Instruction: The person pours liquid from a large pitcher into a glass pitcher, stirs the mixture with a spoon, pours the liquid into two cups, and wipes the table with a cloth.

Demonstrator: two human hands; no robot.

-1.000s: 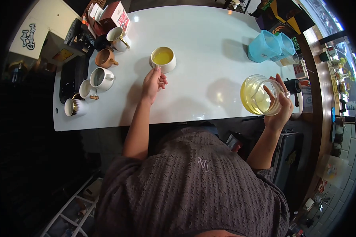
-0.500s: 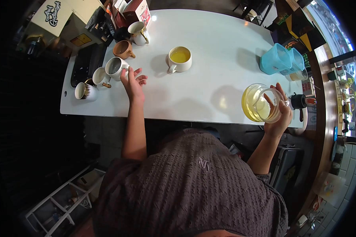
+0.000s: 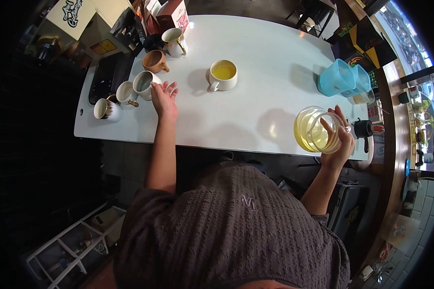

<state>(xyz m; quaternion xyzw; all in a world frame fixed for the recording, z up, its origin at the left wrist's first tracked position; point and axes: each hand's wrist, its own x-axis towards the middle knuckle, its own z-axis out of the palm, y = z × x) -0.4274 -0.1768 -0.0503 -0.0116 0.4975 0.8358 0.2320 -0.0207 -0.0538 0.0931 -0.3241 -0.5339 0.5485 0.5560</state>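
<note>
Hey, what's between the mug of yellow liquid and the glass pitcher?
Just bare white tabletop, partly shadowed, between the filled mug and glass pitcher, in the head view.

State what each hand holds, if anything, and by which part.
Right hand: clear round glass jug of yellow liquid, by its handle. Left hand: fingers at the round white mug's handle; whether gripped cannot be told.

A café or small drinks bar is suggested. Along the left edge of the glossy white rectangular worktop (image 3: 265,53), white and brown ceramic mugs (image 3: 140,91) are lined up; by its right edge, two translucent pale-blue plastic pitchers (image 3: 335,79) are placed. Beyond the far left corner, a cream-coloured flat panel (image 3: 65,26) is marked with ornate black lettering (image 3: 72,13). Daylight is admitted on the right by a broad glass window (image 3: 395,29), near which green leafy plants (image 3: 424,103) are kept.
</note>
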